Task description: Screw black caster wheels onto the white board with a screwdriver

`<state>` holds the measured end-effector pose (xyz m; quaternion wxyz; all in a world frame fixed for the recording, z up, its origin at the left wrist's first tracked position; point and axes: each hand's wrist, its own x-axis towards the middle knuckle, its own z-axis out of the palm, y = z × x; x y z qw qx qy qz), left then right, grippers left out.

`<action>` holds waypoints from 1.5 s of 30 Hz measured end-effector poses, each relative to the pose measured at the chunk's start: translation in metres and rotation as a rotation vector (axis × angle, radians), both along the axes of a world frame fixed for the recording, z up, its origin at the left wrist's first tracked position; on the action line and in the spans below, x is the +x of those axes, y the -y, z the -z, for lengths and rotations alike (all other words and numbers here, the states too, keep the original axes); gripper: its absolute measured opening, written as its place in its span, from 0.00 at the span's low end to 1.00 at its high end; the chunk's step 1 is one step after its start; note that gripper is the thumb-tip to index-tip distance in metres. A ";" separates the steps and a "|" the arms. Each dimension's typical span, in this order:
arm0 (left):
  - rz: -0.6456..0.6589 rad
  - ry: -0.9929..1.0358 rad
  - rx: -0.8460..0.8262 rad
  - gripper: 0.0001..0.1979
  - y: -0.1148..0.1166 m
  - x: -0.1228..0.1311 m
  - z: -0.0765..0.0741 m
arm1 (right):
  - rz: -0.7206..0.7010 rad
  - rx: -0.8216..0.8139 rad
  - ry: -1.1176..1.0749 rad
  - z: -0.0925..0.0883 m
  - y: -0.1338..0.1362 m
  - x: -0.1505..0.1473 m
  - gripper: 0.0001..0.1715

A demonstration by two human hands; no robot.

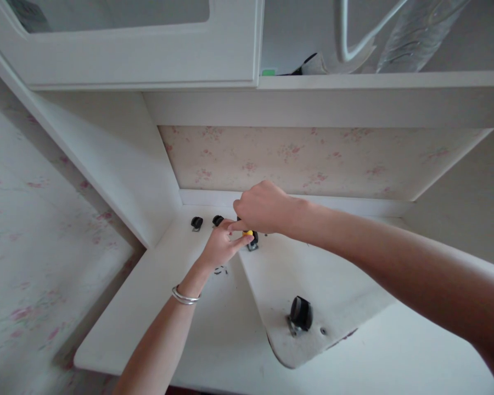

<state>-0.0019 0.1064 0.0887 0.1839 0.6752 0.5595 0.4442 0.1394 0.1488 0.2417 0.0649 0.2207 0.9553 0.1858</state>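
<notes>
Close together at the back of the white surface, my two hands work over a small black caster wheel [253, 241] with a metal plate. It sits on a white board [313, 269]. My right hand [265, 207] is closed in a fist around what looks like a screwdriver [247, 233], mostly hidden, with a bit of yellow showing. My left hand [222, 244] has its thumb and fingers closed about that yellow part, beside the caster. Another caster wheel [301, 314] stands on the board's near corner, next to a small hole.
Two loose casters, one at the back left [196, 223] and one behind my left hand [218, 220], lie on the white desktop [148, 318]. Several small dark screws [221, 270] are scattered nearby. Overhead is a white cabinet [148, 60]; a side panel [115, 159] rises at left.
</notes>
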 end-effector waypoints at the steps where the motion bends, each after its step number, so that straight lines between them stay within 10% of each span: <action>1: -0.025 0.002 0.010 0.14 0.000 0.000 0.000 | -0.005 -0.025 -0.008 0.001 0.000 0.000 0.27; 6: -0.099 -0.018 0.007 0.15 0.001 0.001 0.002 | -0.025 -0.211 0.028 0.002 -0.004 0.004 0.21; 37: -0.087 0.075 -0.063 0.16 0.011 0.014 0.010 | 0.081 0.008 0.032 0.007 0.002 0.002 0.26; 45: -0.051 0.132 0.000 0.15 0.019 0.012 0.016 | 0.015 -0.194 0.047 0.002 0.015 0.007 0.21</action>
